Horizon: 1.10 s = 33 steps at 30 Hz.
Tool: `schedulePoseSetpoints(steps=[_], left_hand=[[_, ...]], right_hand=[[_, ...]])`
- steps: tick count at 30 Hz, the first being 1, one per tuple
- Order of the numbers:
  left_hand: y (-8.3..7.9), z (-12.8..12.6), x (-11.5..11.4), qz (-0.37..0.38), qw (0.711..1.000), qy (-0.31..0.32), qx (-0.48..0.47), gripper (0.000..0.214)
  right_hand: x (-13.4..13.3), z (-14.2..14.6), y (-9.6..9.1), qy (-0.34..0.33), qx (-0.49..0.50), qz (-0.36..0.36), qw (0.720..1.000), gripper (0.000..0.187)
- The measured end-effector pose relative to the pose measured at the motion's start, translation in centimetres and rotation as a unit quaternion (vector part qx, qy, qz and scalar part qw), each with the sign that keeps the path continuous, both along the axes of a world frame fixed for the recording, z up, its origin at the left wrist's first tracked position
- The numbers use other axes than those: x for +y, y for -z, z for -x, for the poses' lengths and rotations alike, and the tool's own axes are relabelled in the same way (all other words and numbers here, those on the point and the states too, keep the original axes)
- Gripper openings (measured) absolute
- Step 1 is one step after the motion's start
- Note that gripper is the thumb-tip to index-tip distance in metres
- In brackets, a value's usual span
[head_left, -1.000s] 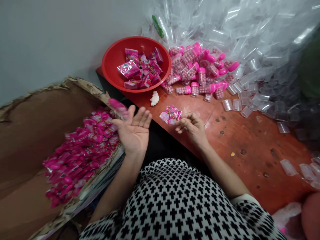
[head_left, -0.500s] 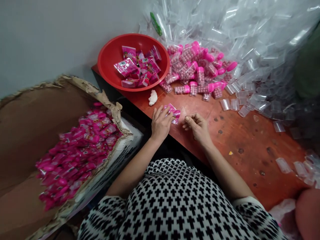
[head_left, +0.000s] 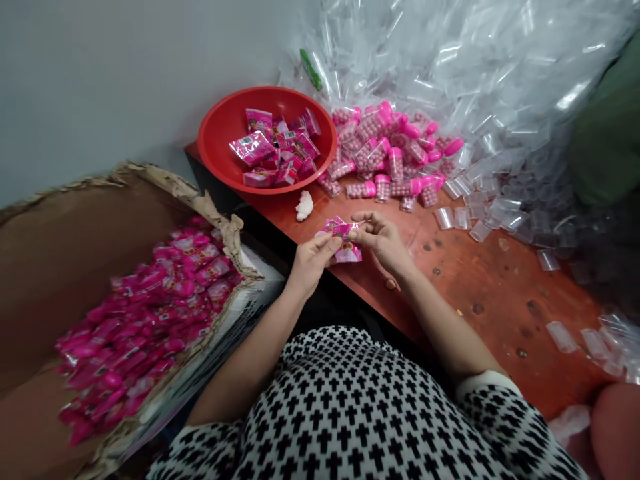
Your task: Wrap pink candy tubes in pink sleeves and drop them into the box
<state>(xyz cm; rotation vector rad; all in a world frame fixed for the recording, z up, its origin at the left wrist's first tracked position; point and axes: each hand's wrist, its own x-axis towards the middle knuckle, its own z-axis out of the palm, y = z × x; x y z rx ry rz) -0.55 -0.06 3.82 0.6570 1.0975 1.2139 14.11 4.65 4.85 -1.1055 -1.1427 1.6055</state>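
Between my two hands is a small pink printed packet point(head_left: 350, 252), held up just above the table's near edge. My left hand point(head_left: 311, 261) pinches its left side between thumb and fingers. On the upper right of the packet, my right hand point(head_left: 384, 243) grips with thumb and forefinger. Beyond my hands a red plastic bowl point(head_left: 213, 167) holds several similar pink packets point(head_left: 253, 148). To the bowl's right lies a heap of small clear bottles point(head_left: 395, 163) with pink caps, filled with pink beads or balls.
At my left stands a torn-edged cardboard box point(head_left: 150, 175) with many pink wrapped pieces point(head_left: 145, 320) inside. Clear plastic tubes point(head_left: 480, 100) pile up across the back and right of the reddish table point(head_left: 425, 273). A crumpled white lump point(head_left: 304, 206) lies near the bowl.
My left hand has gone from lying over the packet on the table to pinching it. My right hand has moved left and taken hold of the packet too. The view has shifted slightly.
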Motion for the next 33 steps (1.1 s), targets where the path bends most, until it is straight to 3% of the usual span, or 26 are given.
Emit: schedulePoseSetpoints(steps=[3,5,7,8,10,13,15,18,21,24,27,29,31,33], left_hand=[[0.0,0.4,0.2,0.063,0.994,0.028,-0.090,0.036],[0.1,0.6,0.2,0.084,0.992,-0.007,-0.097,0.036],[0.1,0.9,0.2,0.101,0.989,-0.044,-0.096,0.034],[0.1,1.0,0.1,0.109,0.987,-0.057,-0.099,0.032],[0.0,1.2,0.1,0.122,0.983,-0.072,-0.115,0.028],[-0.2,1.2,0.1,0.138,0.976,-0.090,-0.142,0.025],[-0.4,1.3,0.1,0.145,0.971,-0.111,-0.153,0.026],[-0.4,1.7,0.3,0.148,0.964,-0.146,-0.168,0.030],[-0.2,2.1,0.5,0.149,0.955,-0.171,-0.190,0.024],[0.0,2.1,0.7,0.153,0.947,-0.177,-0.221,0.013],[0.0,1.8,0.9,0.175,0.934,-0.188,-0.249,0.007],[-0.2,1.8,1.0,0.190,0.924,-0.202,-0.263,0.007],[-0.3,1.9,1.1,0.198,0.916,-0.217,-0.274,0.008],[-0.4,1.9,1.2,0.200,0.910,-0.227,-0.285,0.009]], right_hand=[[0.7,0.0,-0.1,-0.025,-0.040,-0.012,0.999,0.049],[1.5,-0.1,-0.2,-0.027,-0.094,-0.042,0.994,0.047],[2.8,-0.3,-0.4,-0.005,-0.213,-0.109,0.971,0.042],[3.6,-0.3,-0.6,0.015,-0.296,-0.146,0.944,0.040],[5.3,0.0,-1.1,0.040,-0.467,-0.195,0.862,0.039],[7.2,1.1,-1.6,0.009,-0.635,-0.183,0.751,0.049],[7.5,1.7,-1.6,-0.022,-0.685,-0.172,0.708,0.051],[6.7,1.5,-1.1,-0.053,-0.703,-0.200,0.680,0.043],[5.7,0.0,0.0,-0.074,-0.679,-0.261,0.682,0.030],[5.7,-1.5,0.9,-0.056,-0.640,-0.287,0.711,0.029],[6.1,-2.3,0.9,-0.017,-0.627,-0.248,0.738,0.041],[5.8,-2.2,0.4,-0.009,-0.615,-0.205,0.762,0.038],[4.6,-1.8,-0.3,-0.014,-0.546,-0.156,0.823,0.029],[2.3,-1.1,-1.0,-0.035,-0.395,-0.093,0.913,0.030]])
